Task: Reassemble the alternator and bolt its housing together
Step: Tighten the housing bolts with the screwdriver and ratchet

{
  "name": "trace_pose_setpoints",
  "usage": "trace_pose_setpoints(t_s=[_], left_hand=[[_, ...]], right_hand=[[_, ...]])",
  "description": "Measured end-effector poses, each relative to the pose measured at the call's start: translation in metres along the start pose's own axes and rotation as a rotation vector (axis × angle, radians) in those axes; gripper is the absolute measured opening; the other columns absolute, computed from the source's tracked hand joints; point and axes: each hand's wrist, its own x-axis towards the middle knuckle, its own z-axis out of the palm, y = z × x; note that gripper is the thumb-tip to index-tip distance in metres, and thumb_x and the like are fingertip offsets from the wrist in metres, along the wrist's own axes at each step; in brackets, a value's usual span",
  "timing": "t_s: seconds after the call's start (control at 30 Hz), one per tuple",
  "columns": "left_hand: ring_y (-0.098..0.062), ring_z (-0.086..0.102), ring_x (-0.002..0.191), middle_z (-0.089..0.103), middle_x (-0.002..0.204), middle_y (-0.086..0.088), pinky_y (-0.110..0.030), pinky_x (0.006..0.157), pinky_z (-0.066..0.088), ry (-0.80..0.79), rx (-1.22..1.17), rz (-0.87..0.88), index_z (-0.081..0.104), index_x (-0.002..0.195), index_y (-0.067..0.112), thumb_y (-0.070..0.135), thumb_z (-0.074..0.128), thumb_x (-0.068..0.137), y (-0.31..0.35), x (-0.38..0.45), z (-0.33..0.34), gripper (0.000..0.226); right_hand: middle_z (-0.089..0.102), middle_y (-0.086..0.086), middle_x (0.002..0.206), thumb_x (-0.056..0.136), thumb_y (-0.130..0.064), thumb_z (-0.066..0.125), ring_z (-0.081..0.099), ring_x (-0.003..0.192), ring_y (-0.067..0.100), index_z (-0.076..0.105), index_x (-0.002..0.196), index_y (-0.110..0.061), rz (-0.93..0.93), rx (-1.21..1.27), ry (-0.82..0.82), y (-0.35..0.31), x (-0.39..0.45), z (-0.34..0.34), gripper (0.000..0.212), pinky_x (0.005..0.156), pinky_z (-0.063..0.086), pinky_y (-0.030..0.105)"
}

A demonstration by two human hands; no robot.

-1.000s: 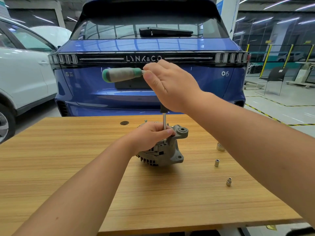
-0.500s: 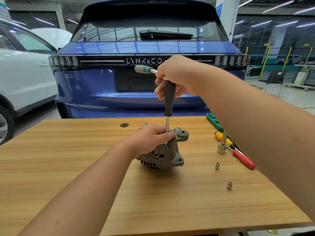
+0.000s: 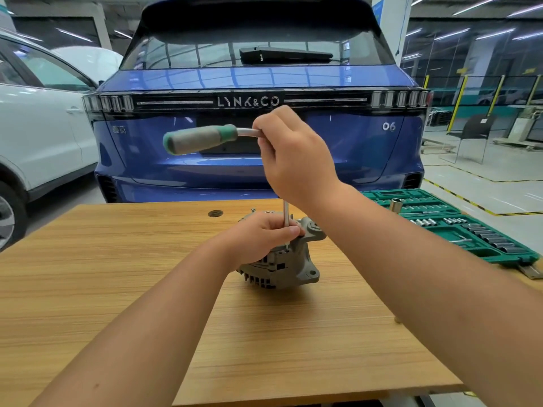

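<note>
Our right hand [image 3: 293, 160] is high up, curled round the top of the ratchet [image 3: 202, 138]. Its thin shaft [image 3: 285, 221] stands straight up and down and reaches a bolt on the alternator [image 3: 282, 259] right below. Our left hand [image 3: 261, 236], the nearer one, grips the gray, ribbed alternator on the wooden table [image 3: 117, 289].

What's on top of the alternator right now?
The left hand grips the top of the alternator, and the ratchet's thin shaft comes down beside its fingers. The bolt under the shaft's tip is hidden.
</note>
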Motion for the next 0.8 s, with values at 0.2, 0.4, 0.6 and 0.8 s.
trace_pose_setpoints(t_s=[0.2,0.4,0.6,0.8], left_hand=[[-0.021,0.056,0.090,0.071,0.118,-0.013,-0.033,0.073,0.043,0.012,0.020,0.032,0.073,0.099,0.054,0.054,0.054,0.102,0.001,-0.002,0.002,0.019],[-0.021,0.056,0.093,0.069,0.123,-0.013,-0.029,0.070,0.043,-0.002,0.030,0.029,0.073,0.103,0.055,0.056,0.054,0.102,-0.001,-0.001,0.001,0.019],[-0.023,0.060,0.091,0.070,0.120,-0.010,-0.031,0.074,0.046,0.009,0.028,0.025,0.074,0.102,0.055,0.055,0.055,0.102,0.000,-0.002,0.002,0.019],[-0.007,0.065,0.102,0.071,0.096,0.030,-0.027,0.076,0.042,0.020,0.031,0.008,0.072,0.098,0.061,0.052,0.058,0.101,0.000,-0.002,0.002,0.017]], right_hand=[[0.059,0.005,0.105,0.105,-0.034,0.049,0.053,0.093,0.025,0.067,0.114,-0.010,0.145,0.001,-0.189,0.003,0.008,-0.006,0.032,0.070,0.041,0.035],[0.058,0.001,0.107,0.108,-0.038,0.039,0.053,0.096,0.022,0.065,0.120,-0.015,0.152,0.015,-0.239,0.009,0.010,-0.012,0.037,0.073,0.041,0.034],[0.057,0.001,0.099,0.108,-0.043,0.038,0.053,0.091,0.023,0.066,0.110,-0.015,0.110,-0.149,-0.318,0.003,0.020,-0.017,0.040,0.068,0.039,0.035],[0.053,0.002,0.070,0.103,-0.037,0.043,0.048,0.062,0.024,0.047,0.070,-0.019,0.320,-0.272,-0.612,0.001,0.056,-0.033,0.037,0.052,0.028,0.031]])
